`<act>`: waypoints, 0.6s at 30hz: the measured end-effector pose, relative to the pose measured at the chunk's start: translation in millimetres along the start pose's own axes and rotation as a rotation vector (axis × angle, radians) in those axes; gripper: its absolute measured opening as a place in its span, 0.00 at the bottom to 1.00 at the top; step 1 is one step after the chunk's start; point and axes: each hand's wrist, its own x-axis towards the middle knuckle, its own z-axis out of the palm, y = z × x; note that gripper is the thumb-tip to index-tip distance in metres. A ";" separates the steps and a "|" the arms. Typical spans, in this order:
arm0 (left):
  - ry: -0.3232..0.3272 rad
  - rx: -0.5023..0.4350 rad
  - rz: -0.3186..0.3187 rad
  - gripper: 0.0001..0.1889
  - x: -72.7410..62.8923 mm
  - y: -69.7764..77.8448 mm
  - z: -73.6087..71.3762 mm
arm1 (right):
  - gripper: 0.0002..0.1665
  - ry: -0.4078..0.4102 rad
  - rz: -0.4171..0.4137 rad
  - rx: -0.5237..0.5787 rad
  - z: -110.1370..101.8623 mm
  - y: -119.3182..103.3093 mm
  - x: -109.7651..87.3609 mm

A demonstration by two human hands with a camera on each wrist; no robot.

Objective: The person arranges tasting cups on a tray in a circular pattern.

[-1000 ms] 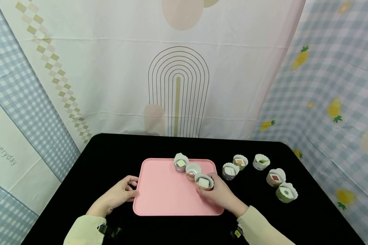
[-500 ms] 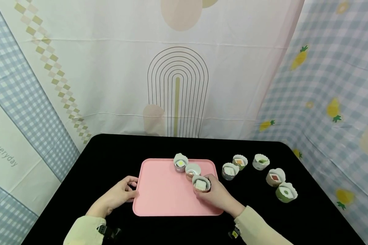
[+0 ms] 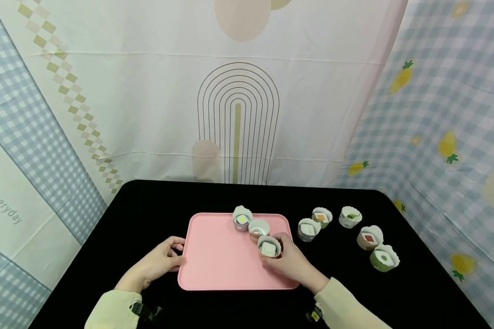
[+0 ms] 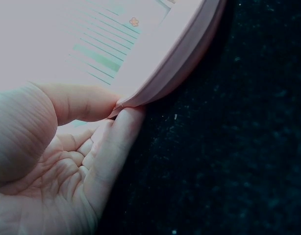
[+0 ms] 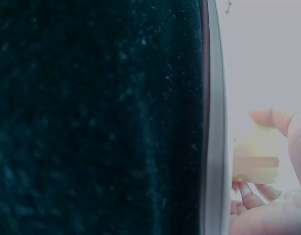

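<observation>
A pink tray (image 3: 218,260) lies on the black table. My left hand (image 3: 160,259) pinches its left edge; the left wrist view shows thumb and finger meeting at the tray's rim (image 4: 175,68). Near the tray's right side, my right hand (image 3: 292,264) grips a scalloped paper baking cup (image 3: 269,249) with a whitish block inside. In the right wrist view this paper cup (image 5: 256,159) looks washed out between thumb and fingers. Just behind it on the tray stand a brownish paper cup (image 3: 258,230) and a grey one (image 3: 242,219) with a yellow-marked white piece.
Right of the tray are several more paper cups with small blocks inside: a grey one (image 3: 308,230), a green one (image 3: 322,217), a white one (image 3: 350,217), a brownish one (image 3: 370,238) and a green one (image 3: 384,258). A patterned curtain (image 3: 156,105) hangs behind the table.
My right hand has shifted slightly left over the tray with its paper cup, bringing it close to the brownish cup. The left hand has stayed at the tray's edge.
</observation>
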 end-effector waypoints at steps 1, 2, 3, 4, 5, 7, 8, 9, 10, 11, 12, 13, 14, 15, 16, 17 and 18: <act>0.000 0.000 0.000 0.26 0.0 0.1 0.1 | 0.34 -0.002 0.001 0.002 0.1 0.1 -0.1; 0.000 -0.002 0.000 0.26 -0.2 0.3 0.2 | 0.34 -0.002 0.003 0.003 0.2 -0.1 -0.4; 0.000 -0.002 0.000 0.26 -0.2 0.4 0.3 | 0.33 0.003 -0.001 0.000 0.6 -0.5 -0.4; 0.001 -0.002 0.000 0.26 -0.2 0.4 0.4 | 0.33 0.007 -0.004 -0.001 1.0 -0.9 -0.6; 0.001 -0.002 0.000 0.26 -0.2 0.5 0.5 | 0.33 0.010 -0.008 -0.001 1.4 -1.4 -0.7; 0.004 -0.001 0.000 0.26 -0.2 0.5 0.8 | 0.32 0.024 -0.014 -0.005 2.4 -2.2 -0.7; 0.005 0.001 0.000 0.26 -0.2 0.4 0.9 | 0.32 0.032 -0.017 -0.007 2.9 -2.5 -0.7; 0.005 0.003 0.000 0.26 0.0 0.3 1.0 | 0.32 0.038 -0.021 -0.007 3.5 -2.4 -0.6; 0.006 0.006 0.001 0.26 0.2 0.1 1.1 | 0.31 0.039 -0.018 -0.003 3.8 -2.1 -0.5; 0.006 0.008 0.001 0.26 0.4 -0.1 1.1 | 0.31 0.044 -0.019 -0.004 4.1 -1.8 -0.3; 0.007 0.009 0.002 0.26 0.6 -0.4 1.2 | 0.30 0.048 -0.017 -0.003 4.6 -1.3 0.1; 0.007 0.011 0.003 0.26 0.7 -0.6 1.2 | 0.30 0.048 -0.016 0.001 5.1 -0.8 0.3; 0.007 0.012 0.003 0.26 0.8 -0.8 1.2 | 0.30 0.046 -0.015 0.005 5.6 -0.3 0.4; 0.007 0.012 0.003 0.26 0.8 -1.0 1.3 | 0.30 0.045 -0.015 0.009 6.0 0.0 0.5; 0.008 0.013 0.003 0.26 0.8 -1.2 1.3 | 0.30 0.043 -0.017 0.012 6.4 0.3 0.5; 0.008 0.013 0.003 0.26 0.7 -1.4 1.3 | 0.30 0.042 -0.019 0.013 6.7 0.6 0.5; 0.007 0.015 0.003 0.26 0.6 -1.4 1.4 | 0.30 0.038 -0.019 0.019 6.9 0.7 0.4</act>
